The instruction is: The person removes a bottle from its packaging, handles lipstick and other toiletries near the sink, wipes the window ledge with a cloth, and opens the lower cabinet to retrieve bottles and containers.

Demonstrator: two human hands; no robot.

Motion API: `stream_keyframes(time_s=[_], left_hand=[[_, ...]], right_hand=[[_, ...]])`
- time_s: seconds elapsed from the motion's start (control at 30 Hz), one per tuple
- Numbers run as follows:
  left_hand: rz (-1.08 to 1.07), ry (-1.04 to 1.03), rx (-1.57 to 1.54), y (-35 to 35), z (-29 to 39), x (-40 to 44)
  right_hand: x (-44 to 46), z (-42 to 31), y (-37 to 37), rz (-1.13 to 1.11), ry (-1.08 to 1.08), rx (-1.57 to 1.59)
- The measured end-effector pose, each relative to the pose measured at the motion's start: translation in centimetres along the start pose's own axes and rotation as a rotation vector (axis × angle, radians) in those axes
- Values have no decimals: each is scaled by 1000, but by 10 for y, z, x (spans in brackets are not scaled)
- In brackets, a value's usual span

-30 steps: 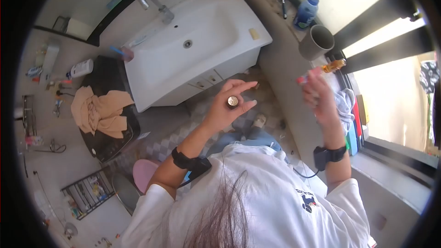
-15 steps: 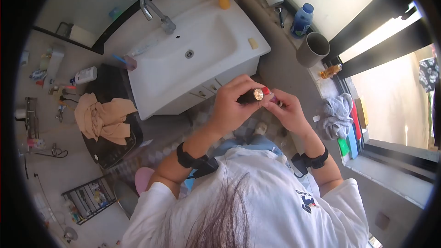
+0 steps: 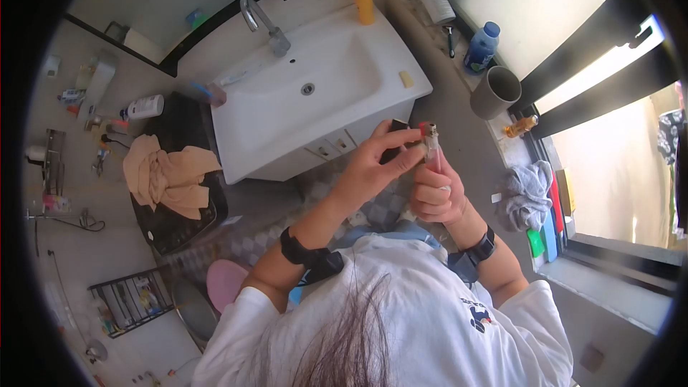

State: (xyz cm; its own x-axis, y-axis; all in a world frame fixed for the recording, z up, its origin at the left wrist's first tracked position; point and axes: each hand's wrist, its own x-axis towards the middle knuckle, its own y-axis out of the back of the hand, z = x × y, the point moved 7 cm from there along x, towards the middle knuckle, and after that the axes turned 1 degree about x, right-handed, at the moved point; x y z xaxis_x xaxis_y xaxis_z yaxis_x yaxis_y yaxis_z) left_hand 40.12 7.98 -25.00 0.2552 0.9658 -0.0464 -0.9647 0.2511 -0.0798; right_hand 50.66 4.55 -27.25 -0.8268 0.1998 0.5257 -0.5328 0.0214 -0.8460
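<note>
My right hand (image 3: 438, 195) is closed round a lighter (image 3: 432, 142), held upright with its metal top and red button above my fingers. The lighter's body looks clear and pinkish. My left hand (image 3: 374, 170) grips a small black flashlight (image 3: 398, 127), mostly hidden behind my fingers, with only a dark part showing. Fingertips of that hand reach to the red button and side of the lighter. Both hands are close together in front of the sink cabinet.
A white sink (image 3: 322, 118) with a faucet (image 3: 266, 27) lies ahead. At left, a beige cloth (image 3: 172, 175) rests on a black appliance (image 3: 168, 233). Along the right ledge stand a blue bottle (image 3: 481, 49), a grey cup (image 3: 496, 93) and a grey cloth (image 3: 527, 197).
The lighter has turned upright and now shows clearly in my right hand. The flashlight's round shiny end, facing me before, has turned out of sight. The view has shifted slightly.
</note>
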Motion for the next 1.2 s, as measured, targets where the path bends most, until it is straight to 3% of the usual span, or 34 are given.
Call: stream_keyframes(time_s=[0.07,0.1,0.17,0.2,0.23,0.3,0.33,0.4,0.43,0.5,0.6,0.67,0.7,0.77,1.2], left_hand=[[-8,-266,306,-5,20,1],[-7,-265,308,-8,22,0],[171,-88,-50,2,13,-2],[173,-90,-49,5,13,-1],[185,-63,-9,11,10,-1],[191,-36,33,13,9,-2],[181,-50,27,10,10,-1],[162,-69,21,4,10,1],[173,-167,162,-1,11,2],[176,-269,302,-8,13,0],[305,-125,70,5,1,0],[82,310,-366,-6,-31,-1],[86,309,-367,-7,-30,-2],[66,498,-504,-19,-39,-6],[281,329,-598,-7,-56,-1]], right_hand=[[-5,4,18,324,-16,-170],[-4,3,8,322,-17,-169],[-15,-22,0,808,-36,-998],[-24,-33,-7,1001,89,-1108],[-25,-34,-7,1000,90,-1108],[-34,-56,-29,1195,288,-1727],[-29,-60,-44,1148,342,-2001],[-18,-55,-50,1135,296,-2082],[-10,-51,-51,1115,241,-2162],[-10,-49,-45,1124,368,-2061],[-9,-52,-50,1235,395,-2222],[-8,-49,-44,1267,317,-2340],[-9,-48,-38,1263,314,-2340],[-11,-50,-24,1260,304,-2327],[-7,-55,0,1163,213,-2491]])
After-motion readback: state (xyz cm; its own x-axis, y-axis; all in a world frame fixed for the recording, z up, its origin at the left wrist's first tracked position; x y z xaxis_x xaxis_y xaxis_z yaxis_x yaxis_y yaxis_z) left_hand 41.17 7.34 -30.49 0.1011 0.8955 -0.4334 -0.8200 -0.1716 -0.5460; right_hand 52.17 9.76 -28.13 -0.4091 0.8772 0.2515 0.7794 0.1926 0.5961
